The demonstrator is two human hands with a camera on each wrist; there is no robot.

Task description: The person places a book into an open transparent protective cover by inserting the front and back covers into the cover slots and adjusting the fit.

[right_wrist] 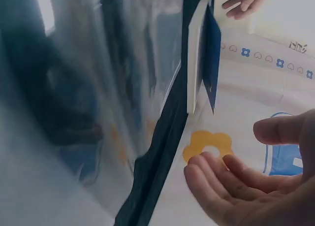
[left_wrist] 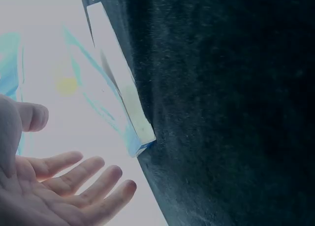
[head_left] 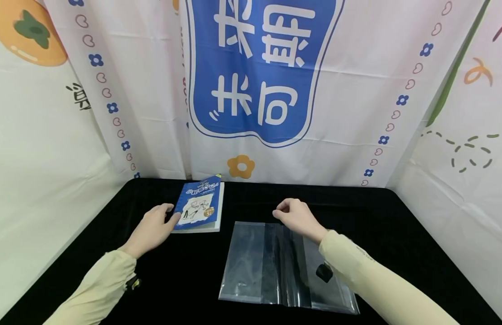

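Observation:
A blue-covered book [head_left: 200,203] lies at the back left of the black table, its front cover lifted slightly off the pages. Beside its left edge is my left hand [head_left: 152,228], fingers spread and loosely bent, with nothing in the grasp; whether it touches the cover cannot be told. In the left wrist view the white page edges [left_wrist: 120,78] show beyond the fingers. A transparent plastic book cover [head_left: 244,262] lies flat to the right of the book. Over its far edge hovers my right hand [head_left: 297,219], fingers loosely curled and thumb apart, holding nothing in the right wrist view.
Black cloth [head_left: 174,280] covers the table. Behind it hangs a white printed curtain [head_left: 348,117] with a blue panel, and similar curtains close off the left and right sides. Small dark devices sit at both wrists.

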